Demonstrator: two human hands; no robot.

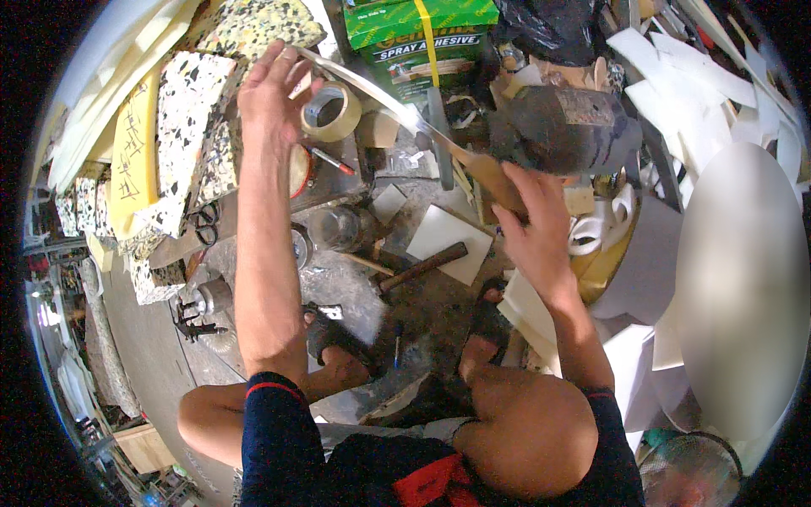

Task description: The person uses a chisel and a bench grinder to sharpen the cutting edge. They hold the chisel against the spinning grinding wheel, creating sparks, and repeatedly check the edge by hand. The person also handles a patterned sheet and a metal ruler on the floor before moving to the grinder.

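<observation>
Cluttered workshop floor spreads below us, grey and gritty, with white foam offcuts (693, 93) heaped at the right and speckled foam blocks (190, 110) stacked at the left beside a yellow foam slab (139, 156). We sit low, our knees bare and our sandalled feet on the concrete. Our left hand (272, 95) reaches up and forward, fingers spread and curled over the near end of a long white strip (372, 89), pinching it against the speckled blocks. The strip runs from there to the right, past a roll of clear tape (331, 111) that lies just beside our left hand, and on toward a dark grey bundle (562, 127). Our right hand (534, 224) lies below that bundle, fingers bent around a tan piece (490, 177) near the strip's far end; whether it grips the strip itself we cannot tell. A green box (418, 38) stands behind the strip. Between our arms lie a hammer (422, 266) across a white square sheet (448, 241), a glass jar (338, 228), and a red pen (331, 160). Scissors (203, 224) rest at the left by the blocks.
</observation>
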